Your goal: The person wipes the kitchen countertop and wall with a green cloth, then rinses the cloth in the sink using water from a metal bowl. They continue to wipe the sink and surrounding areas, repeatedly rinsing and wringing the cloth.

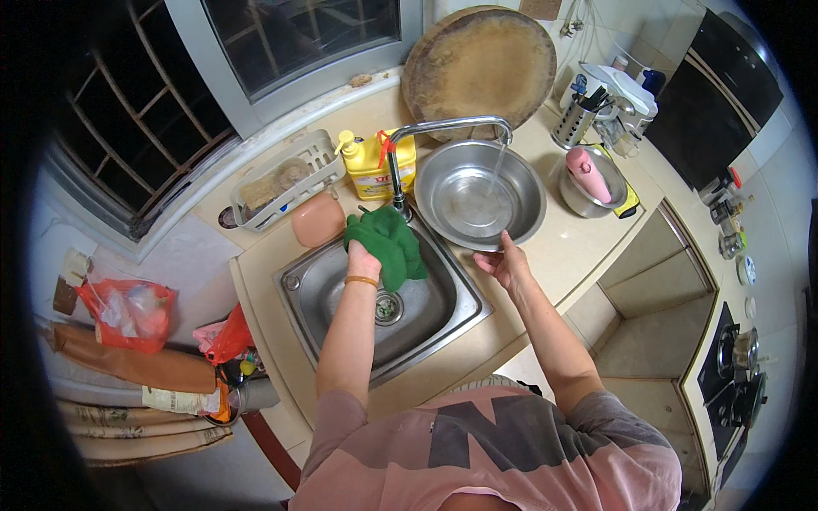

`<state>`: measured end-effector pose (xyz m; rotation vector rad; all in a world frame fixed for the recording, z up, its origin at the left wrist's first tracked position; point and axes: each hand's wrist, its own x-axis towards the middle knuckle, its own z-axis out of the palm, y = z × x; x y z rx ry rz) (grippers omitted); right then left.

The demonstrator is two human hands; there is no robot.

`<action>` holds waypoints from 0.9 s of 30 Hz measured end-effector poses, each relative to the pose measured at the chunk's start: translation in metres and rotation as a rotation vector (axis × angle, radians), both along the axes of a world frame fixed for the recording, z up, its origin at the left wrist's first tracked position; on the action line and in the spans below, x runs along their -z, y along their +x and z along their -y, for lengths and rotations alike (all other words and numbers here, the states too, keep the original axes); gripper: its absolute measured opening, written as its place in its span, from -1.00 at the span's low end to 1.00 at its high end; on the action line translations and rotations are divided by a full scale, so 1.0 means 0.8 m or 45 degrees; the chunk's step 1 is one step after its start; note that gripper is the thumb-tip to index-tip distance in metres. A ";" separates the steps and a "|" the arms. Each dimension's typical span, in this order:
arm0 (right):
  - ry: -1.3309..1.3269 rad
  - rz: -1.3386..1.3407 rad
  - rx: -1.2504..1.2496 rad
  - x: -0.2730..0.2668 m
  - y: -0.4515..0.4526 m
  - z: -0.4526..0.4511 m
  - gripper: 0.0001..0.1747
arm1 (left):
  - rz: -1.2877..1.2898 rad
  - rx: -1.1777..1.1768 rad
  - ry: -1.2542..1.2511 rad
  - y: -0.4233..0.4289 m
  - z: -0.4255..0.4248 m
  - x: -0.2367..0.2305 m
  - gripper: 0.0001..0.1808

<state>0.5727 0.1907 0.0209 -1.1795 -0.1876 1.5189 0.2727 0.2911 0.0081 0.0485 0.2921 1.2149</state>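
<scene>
My left hand (364, 259) grips a bunched green cloth (391, 246) over the left part of the steel sink (422, 332). Beside the sink, my right hand (505, 263) is at the near rim of a round stainless steel basin (524, 220), thumb up against the rim and fingers below it; whether it bears the basin's weight I cannot tell. From the curved chrome faucet (447, 124) a thin stream of water runs into the basin, which has some water in its bottom. Small green bits lie in the sink drain (386, 308).
Behind the sink stand a yellow detergent jug (377, 179), a white plastic basket (326, 169) and a pinkish soap dish (318, 220). A large round wooden board (479, 67) leans at the back. On the right, a steel pot (585, 198) holds a pink bottle (591, 175), near a utensil holder (571, 126).
</scene>
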 end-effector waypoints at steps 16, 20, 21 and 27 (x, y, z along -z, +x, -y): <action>-0.135 -0.130 0.188 0.013 0.004 -0.029 -0.68 | 0.041 0.067 0.016 0.011 0.034 0.020 -0.43; -0.149 -0.129 0.265 0.013 0.001 -0.004 -0.72 | -0.118 0.085 -0.197 0.004 0.078 0.060 -0.51; -0.179 -0.125 0.271 0.011 0.002 0.005 -0.73 | -0.185 0.108 -0.198 0.003 0.086 0.066 -0.53; -0.133 0.170 0.201 -0.017 0.015 0.058 -0.67 | -0.606 0.235 0.123 -0.012 0.117 0.066 -0.67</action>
